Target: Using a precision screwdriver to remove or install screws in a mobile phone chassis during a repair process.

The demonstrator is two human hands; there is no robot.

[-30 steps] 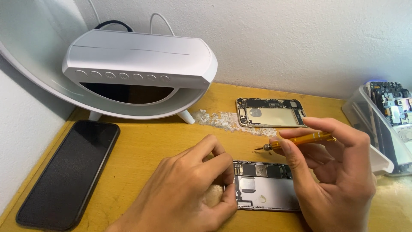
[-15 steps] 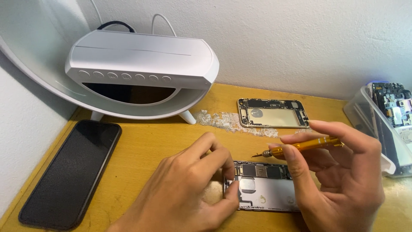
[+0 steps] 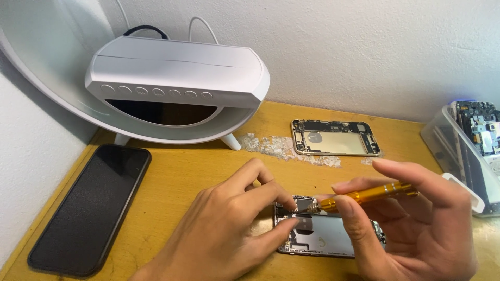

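Since the earlier frame, we note the screwdriver (image 3: 364, 195) tip has dropped onto the top end of the opened phone (image 3: 317, 235). The right hand (image 3: 411, 229) has its grip closed on the screwdriver's gold handle. The left hand (image 3: 229, 229) pinches the phone's top left corner, grip narrow, steadying it on the surface (image 3: 198, 171). Behind the phone lies a gutted phone frame (image 3: 334, 138); well to its left, a black phone (image 3: 91, 205).
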